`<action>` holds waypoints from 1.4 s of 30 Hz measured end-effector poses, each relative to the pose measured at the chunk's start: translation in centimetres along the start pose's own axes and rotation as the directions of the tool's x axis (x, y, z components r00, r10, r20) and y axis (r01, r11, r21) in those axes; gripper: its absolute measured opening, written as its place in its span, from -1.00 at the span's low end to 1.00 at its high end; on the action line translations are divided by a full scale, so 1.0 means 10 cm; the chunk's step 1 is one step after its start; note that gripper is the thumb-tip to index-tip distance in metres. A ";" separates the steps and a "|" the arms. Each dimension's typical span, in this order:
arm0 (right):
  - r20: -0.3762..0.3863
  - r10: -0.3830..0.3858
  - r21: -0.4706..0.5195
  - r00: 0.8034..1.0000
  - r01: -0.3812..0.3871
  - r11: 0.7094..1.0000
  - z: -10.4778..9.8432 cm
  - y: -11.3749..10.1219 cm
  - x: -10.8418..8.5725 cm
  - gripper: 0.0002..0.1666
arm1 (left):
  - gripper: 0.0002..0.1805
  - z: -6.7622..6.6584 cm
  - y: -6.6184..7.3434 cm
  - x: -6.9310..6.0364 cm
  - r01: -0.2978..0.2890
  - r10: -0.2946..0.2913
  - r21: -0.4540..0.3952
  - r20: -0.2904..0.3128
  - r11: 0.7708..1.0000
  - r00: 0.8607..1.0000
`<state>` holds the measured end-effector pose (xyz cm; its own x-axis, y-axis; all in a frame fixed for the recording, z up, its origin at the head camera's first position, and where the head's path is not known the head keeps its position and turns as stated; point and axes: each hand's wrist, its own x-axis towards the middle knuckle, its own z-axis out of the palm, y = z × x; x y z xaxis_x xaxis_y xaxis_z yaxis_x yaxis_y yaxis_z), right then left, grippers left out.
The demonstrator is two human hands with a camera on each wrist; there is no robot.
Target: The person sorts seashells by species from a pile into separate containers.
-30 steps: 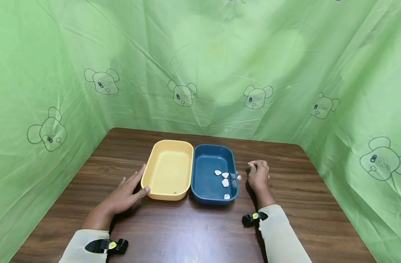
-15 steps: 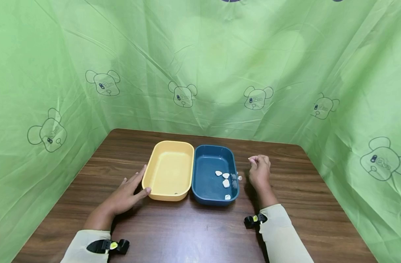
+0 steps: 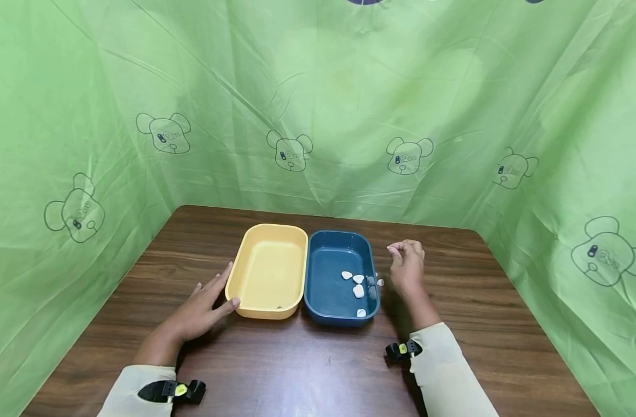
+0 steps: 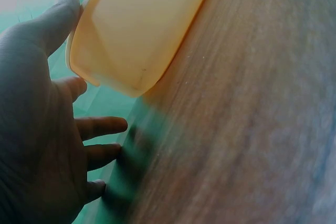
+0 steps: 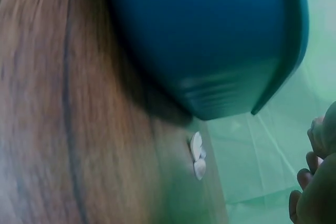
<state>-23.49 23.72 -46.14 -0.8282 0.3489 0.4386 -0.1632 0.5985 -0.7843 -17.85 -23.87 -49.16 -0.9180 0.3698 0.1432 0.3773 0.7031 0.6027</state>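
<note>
My left hand (image 3: 200, 313) has its fingers fairly straight and touches the near left side of a yellow tray (image 3: 266, 313); in the left wrist view the thumb (image 4: 60, 17) lies along its rim. A blue tray (image 3: 339, 319) stands against it on the right, with several white stones (image 3: 358, 291) on its floor. My right hand (image 3: 409, 269) is raised to the right of the blue tray, thumb and fingers drawn together. Between them a small pale bit (image 5: 319, 161), apparently a white stone, shows in the right wrist view, mostly hidden.
More white stones (image 5: 197, 153) lie on the table beside the blue tray's right wall. The brown wooden table (image 3: 313, 370) is bordered by a green curtain (image 3: 339, 185) at the back and sides. A small dark speck (image 3: 279, 307) shows in the yellow tray.
My right hand has moved up and forward, then slightly left towards the blue tray. The left hand has stayed at the yellow tray. The stones in the blue tray look unchanged.
</note>
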 end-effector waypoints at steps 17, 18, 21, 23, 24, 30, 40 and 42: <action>0.175 -0.004 0.007 0.985 0.003 1.000 0.07 -0.47 -0.09 -0.80 | -0.06 -0.01 0.01 -0.01 0.018 -0.018 -0.009 0.015 1.000 1.000; 0.183 -0.001 0.007 0.983 0.000 1.000 0.08 -0.50 -0.10 -0.80 | -0.06 -0.01 0.01 -0.01 0.018 -0.018 -0.009 0.014 1.000 1.000; 0.198 -0.018 0.017 0.980 0.015 1.000 0.12 -0.57 -0.13 -0.81 | -0.06 -0.01 0.01 -0.01 0.018 -0.018 -0.008 0.014 1.000 1.000; 0.211 -0.035 0.020 0.977 0.031 0.999 0.15 -0.61 -0.15 -0.81 | -0.06 -0.01 0.01 -0.01 0.018 -0.018 -0.009 0.012 1.000 1.000; 0.218 -0.044 0.021 0.975 0.040 0.999 0.17 -0.63 -0.16 -0.81 | -0.06 0.00 0.01 -0.01 0.018 -0.018 -0.009 0.012 1.000 1.000; 0.286 -0.071 0.006 0.956 0.073 0.997 0.24 -0.75 -0.23 -0.81 | -0.05 0.00 0.01 -0.01 0.020 -0.020 -0.007 0.014 1.000 1.000; 0.343 -0.134 0.019 0.930 0.136 0.991 0.46 -0.96 -0.41 -0.88 | -0.06 0.00 0.01 0.00 0.020 -0.020 -0.005 0.009 1.000 1.000; 0.358 -0.137 0.012 0.924 0.142 0.990 0.52 -0.99 -0.46 -0.89 | -0.06 0.01 0.00 0.00 0.017 -0.017 -0.004 0.005 1.000 1.000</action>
<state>-20.85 12.43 -42.64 -0.9346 -0.0181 0.3554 -0.2857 0.6335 -0.7191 -17.78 -23.83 -49.17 -0.9236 0.3610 0.1288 0.3612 0.7071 0.6079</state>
